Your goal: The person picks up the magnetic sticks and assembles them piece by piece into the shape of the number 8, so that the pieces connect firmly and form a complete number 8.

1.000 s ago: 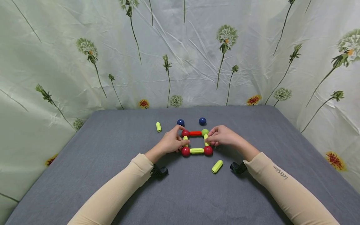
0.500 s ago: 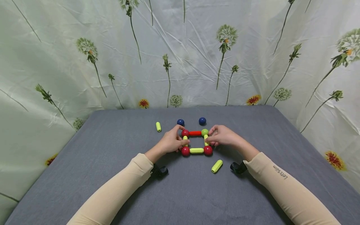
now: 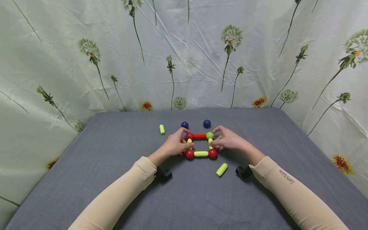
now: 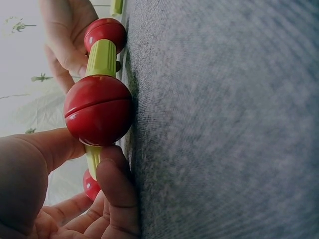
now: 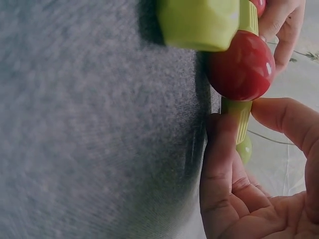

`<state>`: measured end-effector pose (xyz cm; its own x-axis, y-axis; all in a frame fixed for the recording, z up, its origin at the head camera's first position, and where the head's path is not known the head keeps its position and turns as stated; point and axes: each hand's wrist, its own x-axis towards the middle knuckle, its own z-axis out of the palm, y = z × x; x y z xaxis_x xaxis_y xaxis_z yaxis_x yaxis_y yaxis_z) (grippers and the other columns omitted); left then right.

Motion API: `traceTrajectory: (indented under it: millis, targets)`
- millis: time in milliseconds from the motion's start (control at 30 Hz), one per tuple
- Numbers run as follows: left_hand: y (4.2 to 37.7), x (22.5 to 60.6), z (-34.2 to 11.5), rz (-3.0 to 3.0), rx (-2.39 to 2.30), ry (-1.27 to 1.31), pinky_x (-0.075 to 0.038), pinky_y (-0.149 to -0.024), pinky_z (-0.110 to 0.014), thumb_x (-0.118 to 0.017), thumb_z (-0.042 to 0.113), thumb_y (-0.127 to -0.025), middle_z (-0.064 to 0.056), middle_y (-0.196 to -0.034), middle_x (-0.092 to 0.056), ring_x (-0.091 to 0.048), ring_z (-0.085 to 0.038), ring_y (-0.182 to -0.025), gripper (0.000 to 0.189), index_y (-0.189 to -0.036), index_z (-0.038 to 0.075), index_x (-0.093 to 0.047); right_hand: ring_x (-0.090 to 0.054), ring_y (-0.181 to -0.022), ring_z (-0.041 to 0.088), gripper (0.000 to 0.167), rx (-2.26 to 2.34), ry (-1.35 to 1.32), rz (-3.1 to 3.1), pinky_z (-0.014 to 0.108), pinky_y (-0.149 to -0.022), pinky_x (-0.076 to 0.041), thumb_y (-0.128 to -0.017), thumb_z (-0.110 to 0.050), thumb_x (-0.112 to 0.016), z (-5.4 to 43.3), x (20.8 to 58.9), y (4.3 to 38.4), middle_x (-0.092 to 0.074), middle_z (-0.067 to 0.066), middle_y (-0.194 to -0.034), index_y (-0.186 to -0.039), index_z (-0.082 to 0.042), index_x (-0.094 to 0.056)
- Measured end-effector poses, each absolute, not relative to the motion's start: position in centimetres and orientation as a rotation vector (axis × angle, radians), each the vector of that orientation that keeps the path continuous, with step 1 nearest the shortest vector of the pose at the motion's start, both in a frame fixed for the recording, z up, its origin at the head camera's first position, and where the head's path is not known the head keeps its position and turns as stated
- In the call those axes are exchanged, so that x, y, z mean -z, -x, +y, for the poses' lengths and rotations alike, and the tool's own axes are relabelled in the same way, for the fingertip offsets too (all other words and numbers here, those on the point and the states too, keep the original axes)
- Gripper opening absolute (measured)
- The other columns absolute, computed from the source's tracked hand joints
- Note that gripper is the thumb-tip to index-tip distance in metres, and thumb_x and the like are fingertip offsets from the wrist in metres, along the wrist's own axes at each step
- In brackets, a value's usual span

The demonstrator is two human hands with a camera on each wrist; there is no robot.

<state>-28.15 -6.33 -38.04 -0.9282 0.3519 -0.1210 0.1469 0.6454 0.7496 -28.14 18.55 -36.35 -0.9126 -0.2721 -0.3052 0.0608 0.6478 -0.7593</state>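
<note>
A square of balls and short rods lies flat in the head view. Red balls form three corners: far left [image 3: 189,136], near left [image 3: 190,154] and near right [image 3: 212,154]. A green ball [image 3: 210,136] sits at the far right. A red rod [image 3: 200,136] makes the far side; the near rod [image 3: 201,154] is yellow-green. My left hand [image 3: 173,143] pinches the left yellow-green rod [image 4: 93,160], its index finger at the far left ball. With my right hand [image 3: 228,140] I pinch the right yellow-green rod [image 5: 243,122], index fingertip at the green ball.
Two blue balls, one left [image 3: 184,125] and one right [image 3: 207,123], lie beyond the square. One loose yellow-green rod [image 3: 162,129] is at the back left, another [image 3: 221,170] nearer me. A flowered curtain [image 3: 198,64] hangs behind the grey-covered table [image 3: 189,204].
My right index finger has straightened and reached over to the far side of the green ball. The left hand and the square have stayed in place.
</note>
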Motion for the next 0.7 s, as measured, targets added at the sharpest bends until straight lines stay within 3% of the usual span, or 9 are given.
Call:
traceTrajectory:
  millis: [433,700]
  targets:
    - [28.1,38.1,-6.3,2.608,-1.164,-0.388,-0.051,-0.053,-0.030,-0.069,0.036,-0.083,-0.004,-0.074,-0.064,-0.059,-0.017,-0.056,0.052,-0.126,0.025,-0.041,-0.062,-0.071,0.013,0.064,1.244,0.212,2.372,0.027,-0.067,-0.052,-0.083,-0.031,-0.070,19.0,36.7,27.9,-0.068,0.004,-0.083,-0.131,-0.013,-0.032]
    - [28.1,38.0,-6.3,2.604,-1.170,-0.379,-0.051,-0.054,-0.031,-0.069,0.036,-0.084,-0.004,-0.075,-0.064,-0.059,-0.018,-0.056,0.052,-0.126,0.026,-0.040,-0.062,-0.077,0.013,0.071,1.359,0.203,2.175,0.026,-0.072,-0.052,-0.082,-0.030,-0.072,20.2,37.6,28.9,-0.069,0.004,-0.096,-0.136,-0.018,-0.027]
